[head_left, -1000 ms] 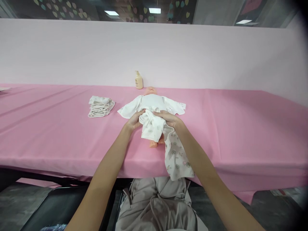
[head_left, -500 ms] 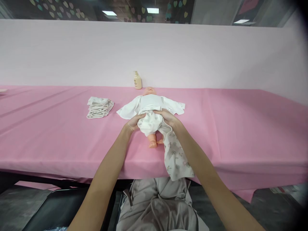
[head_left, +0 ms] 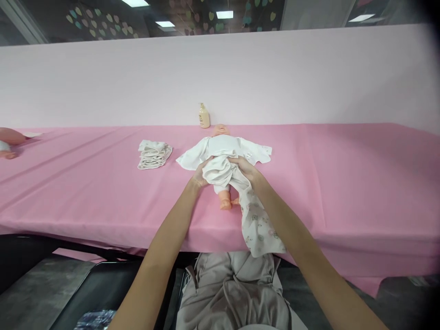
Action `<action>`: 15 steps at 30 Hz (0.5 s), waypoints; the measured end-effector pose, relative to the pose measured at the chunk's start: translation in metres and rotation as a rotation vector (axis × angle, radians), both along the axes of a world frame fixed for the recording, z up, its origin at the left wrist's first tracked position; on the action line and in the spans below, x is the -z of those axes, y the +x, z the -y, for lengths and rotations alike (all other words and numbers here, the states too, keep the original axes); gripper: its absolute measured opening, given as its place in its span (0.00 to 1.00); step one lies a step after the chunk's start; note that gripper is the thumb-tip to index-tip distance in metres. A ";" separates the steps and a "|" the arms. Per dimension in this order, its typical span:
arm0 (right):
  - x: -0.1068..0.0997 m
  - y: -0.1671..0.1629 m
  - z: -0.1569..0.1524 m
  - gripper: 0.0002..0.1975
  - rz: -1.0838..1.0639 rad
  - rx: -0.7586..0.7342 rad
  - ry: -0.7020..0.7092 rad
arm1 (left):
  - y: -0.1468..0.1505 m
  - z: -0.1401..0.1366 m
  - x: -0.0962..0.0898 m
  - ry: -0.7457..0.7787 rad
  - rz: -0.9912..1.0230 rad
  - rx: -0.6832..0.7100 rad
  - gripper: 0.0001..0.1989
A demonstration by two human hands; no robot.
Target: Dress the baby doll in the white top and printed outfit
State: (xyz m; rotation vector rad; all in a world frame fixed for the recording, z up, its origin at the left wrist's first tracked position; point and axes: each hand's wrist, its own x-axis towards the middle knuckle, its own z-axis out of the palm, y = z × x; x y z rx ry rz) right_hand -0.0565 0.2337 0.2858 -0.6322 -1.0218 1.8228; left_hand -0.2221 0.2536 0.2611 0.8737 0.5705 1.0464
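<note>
1. Far left, at the frame edge, there's what looks like part of another doll (head_left: 12, 136) on the pink-covered bench (head_left: 85, 192); too cut off to say for sure.
2. Lower left, a black chair (head_left: 103, 282) has a dark patterned bundle (head_left: 95, 319) on its seat. Above that, on the bench, sits a stack of folded cloths (head_left: 154, 156).
3. Left hand (head_left: 202, 175) is gripping one side of the bunched-up garment (head_left: 259, 224), right over the doll's lower body.
4. Pump bottle (head_left: 204, 116) stands by the wall. It's the only real container here, and no clue how full it is.
5. Mid-bench, the doll (head_left: 221, 130) lies face up in a white top (head_left: 222, 145), sleeves spread. The big change: a second ago a printed flap hung over the foot; now that part's gathered up, plain side showing, leaving the foot clear.
6. Right hand (head_left: 244, 167) pinches the other side. The garment's loose end still dangles past the bench edge.
</note>
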 end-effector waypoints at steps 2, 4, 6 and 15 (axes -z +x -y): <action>0.001 -0.004 -0.003 0.07 -0.047 0.038 -0.059 | 0.002 0.001 0.001 0.010 0.035 0.000 0.11; 0.001 -0.005 -0.003 0.07 -0.060 0.035 -0.114 | 0.004 0.003 0.002 0.027 0.079 -0.003 0.12; 0.000 -0.005 -0.001 0.09 -0.084 -0.031 -0.135 | 0.007 0.004 0.001 0.015 0.119 -0.014 0.11; -0.012 0.008 0.027 0.09 0.075 -0.166 0.051 | 0.007 -0.004 0.001 -0.121 0.179 0.060 0.14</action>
